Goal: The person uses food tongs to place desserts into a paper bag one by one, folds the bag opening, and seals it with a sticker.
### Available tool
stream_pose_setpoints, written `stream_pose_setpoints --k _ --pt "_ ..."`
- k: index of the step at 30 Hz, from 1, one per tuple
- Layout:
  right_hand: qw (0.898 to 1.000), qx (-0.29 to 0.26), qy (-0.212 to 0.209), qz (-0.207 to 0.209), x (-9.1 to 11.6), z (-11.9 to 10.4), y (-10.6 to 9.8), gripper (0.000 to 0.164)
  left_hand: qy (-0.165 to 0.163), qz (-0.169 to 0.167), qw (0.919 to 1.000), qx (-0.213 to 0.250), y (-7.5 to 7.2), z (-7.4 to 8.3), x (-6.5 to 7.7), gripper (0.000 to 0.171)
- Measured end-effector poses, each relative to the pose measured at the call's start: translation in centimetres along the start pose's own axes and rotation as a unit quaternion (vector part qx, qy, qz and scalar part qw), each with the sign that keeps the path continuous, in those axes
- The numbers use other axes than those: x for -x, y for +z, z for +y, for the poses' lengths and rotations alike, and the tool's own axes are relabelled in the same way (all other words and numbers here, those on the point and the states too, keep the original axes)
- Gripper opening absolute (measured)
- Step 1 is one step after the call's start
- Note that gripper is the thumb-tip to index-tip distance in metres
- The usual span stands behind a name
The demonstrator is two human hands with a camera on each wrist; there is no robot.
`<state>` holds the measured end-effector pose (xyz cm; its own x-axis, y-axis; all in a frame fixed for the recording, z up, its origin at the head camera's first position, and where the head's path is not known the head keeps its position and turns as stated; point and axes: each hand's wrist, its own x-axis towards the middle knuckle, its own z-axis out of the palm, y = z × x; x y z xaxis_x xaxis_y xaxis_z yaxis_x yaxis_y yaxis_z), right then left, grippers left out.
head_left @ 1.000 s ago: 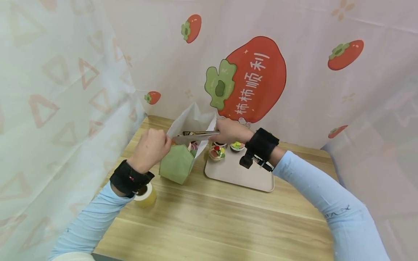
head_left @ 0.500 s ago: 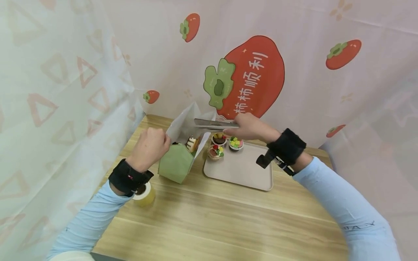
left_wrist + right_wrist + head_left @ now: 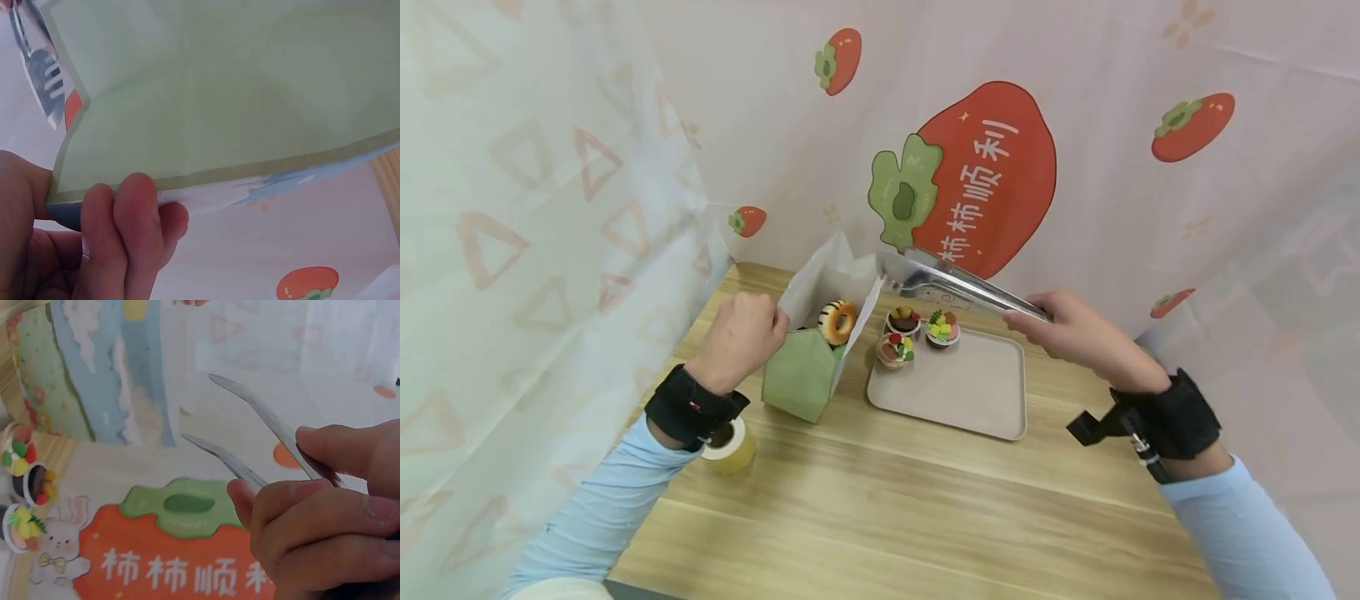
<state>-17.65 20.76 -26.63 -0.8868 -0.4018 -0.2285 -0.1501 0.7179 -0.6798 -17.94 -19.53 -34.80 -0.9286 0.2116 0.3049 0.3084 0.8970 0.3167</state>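
Note:
My left hand [image 3: 745,337] pinches the near left rim of a paper bag [image 3: 801,375], green outside at the front and white inside. In the left wrist view, the thumb and fingers [image 3: 137,212] clasp the edge of the bag [image 3: 219,94]. A striped ring doughnut [image 3: 837,322] shows in the bag's mouth; what lies under it is mostly hidden. Up and to the right of the bag, my right hand [image 3: 1075,333] holds metal food tongs [image 3: 970,289]. Their tips stand apart with nothing between them in the right wrist view, where the tongs [image 3: 269,422] point up and left.
A beige tray [image 3: 955,392] lies right of the bag. On its left end sit a fruit tart [image 3: 895,351], a dark-filled cup cake [image 3: 903,320] and a cup cake with yellow pieces [image 3: 942,328]. A tape roll [image 3: 730,447] stands beside my left wrist.
My right hand has drawn the tongs out of the bag's mouth, up and to the right. The doughnut has come into view there. My left hand keeps its hold on the rim.

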Motion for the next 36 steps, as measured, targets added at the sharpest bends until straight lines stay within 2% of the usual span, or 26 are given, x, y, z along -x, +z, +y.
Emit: stream_pose_setpoints --k 4,7,11,14,18,26,36 --pt "0.999 -0.033 0.009 0.014 1.1 3.4 0.7 0.034 0.005 0.005 1.0000 0.001 0.0 -0.1 -0.2 0.042" --pt "0.998 -0.043 0.029 0.021 1.1 5.9 2.1 0.032 0.008 0.009 0.9999 -0.001 0.0 -0.2 -0.2 0.042" --pt "0.998 -0.005 0.050 0.031 0.8 8.4 4.6 0.033 0.009 0.010 0.9999 -0.003 0.1 -0.3 -0.2 0.042" --pt "0.997 0.041 0.045 0.040 0.5 9.7 6.2 0.036 0.008 0.011 0.9999 -0.003 0.1 -0.3 -0.2 0.042" --pt "0.995 0.081 0.027 0.051 -0.4 11.1 8.6 0.036 0.008 0.014 0.9999 -0.004 0.0 -0.4 -0.2 0.043" --pt "0.994 0.094 0.006 0.055 -2.0 13.0 13.5 0.024 0.013 0.010 0.9997 -0.017 0.0 -0.5 -0.2 0.043" --pt "0.989 0.109 0.001 0.105 -4.1 14.1 16.9 0.025 0.012 0.005 0.9997 -0.019 0.0 -0.5 -0.2 0.042"
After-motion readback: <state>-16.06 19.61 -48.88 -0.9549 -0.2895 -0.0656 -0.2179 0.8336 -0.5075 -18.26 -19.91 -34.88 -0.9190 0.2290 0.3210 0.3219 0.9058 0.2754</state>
